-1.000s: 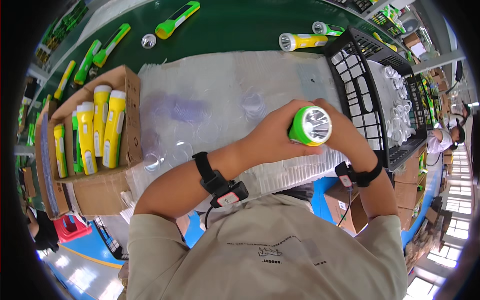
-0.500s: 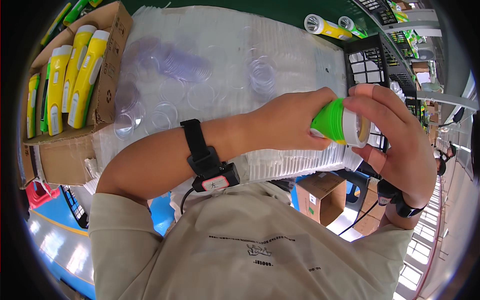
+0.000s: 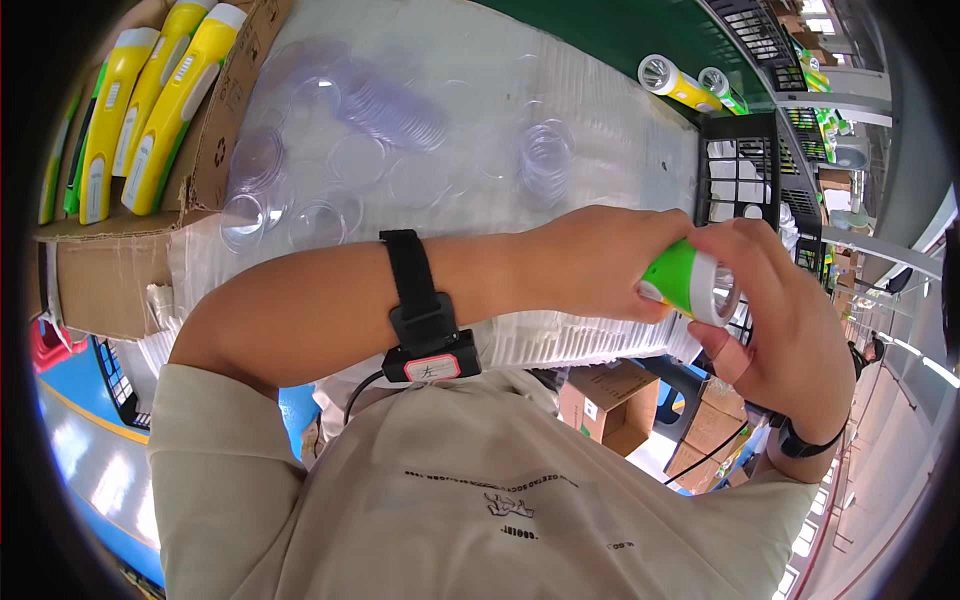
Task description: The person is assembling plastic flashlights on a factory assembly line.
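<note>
Right between the fingers sits the torch (image 3: 670, 272), its green neck clasped in the left hand (image 3: 610, 262); the right hand (image 3: 790, 330) pinches its white rim (image 3: 703, 287), fingertips above and thumb below, how firmly I cannot tell. It looks light and stiff, with smooth plastic that may slip; the neck seems the surest hold, the shiny front best left untouched. Just beyond the right fingertips stands a black crate (image 3: 740, 126). Left of both hands' fingers lie clear discs (image 3: 546, 160), probably easily scratched; farthest past the fingers, a yellow torch (image 3: 682, 88).
</note>
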Demonstrator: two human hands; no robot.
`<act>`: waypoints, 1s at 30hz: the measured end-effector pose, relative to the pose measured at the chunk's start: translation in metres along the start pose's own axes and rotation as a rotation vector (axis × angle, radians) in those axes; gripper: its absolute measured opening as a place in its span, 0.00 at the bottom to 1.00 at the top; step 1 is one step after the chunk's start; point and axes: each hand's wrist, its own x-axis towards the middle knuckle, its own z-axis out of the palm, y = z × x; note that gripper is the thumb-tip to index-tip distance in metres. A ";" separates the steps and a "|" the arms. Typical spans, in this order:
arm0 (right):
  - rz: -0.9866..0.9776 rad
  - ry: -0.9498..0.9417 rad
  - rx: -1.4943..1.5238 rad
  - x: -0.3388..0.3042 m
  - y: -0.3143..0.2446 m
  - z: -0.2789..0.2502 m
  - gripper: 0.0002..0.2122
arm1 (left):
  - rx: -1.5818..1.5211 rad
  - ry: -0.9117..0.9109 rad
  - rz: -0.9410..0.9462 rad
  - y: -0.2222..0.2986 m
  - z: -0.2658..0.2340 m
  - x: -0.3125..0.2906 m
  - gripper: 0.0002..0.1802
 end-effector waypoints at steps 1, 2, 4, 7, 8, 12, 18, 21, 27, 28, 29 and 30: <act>0.035 0.007 -0.010 -0.001 0.001 0.000 0.30 | -0.002 0.001 -0.003 0.003 -0.001 -0.001 0.32; 0.034 0.006 -0.008 0.003 -0.001 0.000 0.30 | 0.003 -0.004 -0.047 0.006 -0.003 -0.002 0.33; 0.374 -0.170 -0.056 0.014 -0.007 -0.002 0.29 | 0.008 -0.008 -0.084 0.006 -0.002 -0.002 0.33; -0.137 0.085 -0.137 0.016 0.020 0.007 0.31 | -0.009 0.060 0.004 0.002 0.001 -0.002 0.33; -0.500 0.244 -0.196 0.018 0.029 0.009 0.33 | -0.025 0.044 -0.032 0.004 -0.001 -0.002 0.32; 0.310 -0.117 0.054 -0.002 -0.012 -0.003 0.31 | 0.041 0.022 0.001 0.003 0.002 -0.004 0.30; -0.294 0.189 -0.184 -0.002 -0.003 -0.010 0.32 | 0.052 0.096 0.064 0.001 0.005 -0.002 0.29; 0.498 -0.305 -0.052 0.008 -0.020 -0.012 0.32 | 0.025 0.000 -0.005 0.002 0.003 -0.001 0.30; -0.043 0.242 -0.105 0.009 0.014 0.020 0.27 | 0.024 0.079 -0.044 0.002 0.002 0.004 0.29; 0.105 0.169 -0.098 0.005 0.014 0.022 0.27 | 0.027 0.072 -0.040 0.002 0.003 0.004 0.29; 0.203 0.173 -0.103 0.007 0.009 0.025 0.27 | 0.039 0.083 -0.035 0.002 0.003 0.006 0.28; 0.209 0.181 -0.103 0.006 0.010 0.025 0.27 | 0.052 0.093 -0.029 0.002 0.004 0.007 0.26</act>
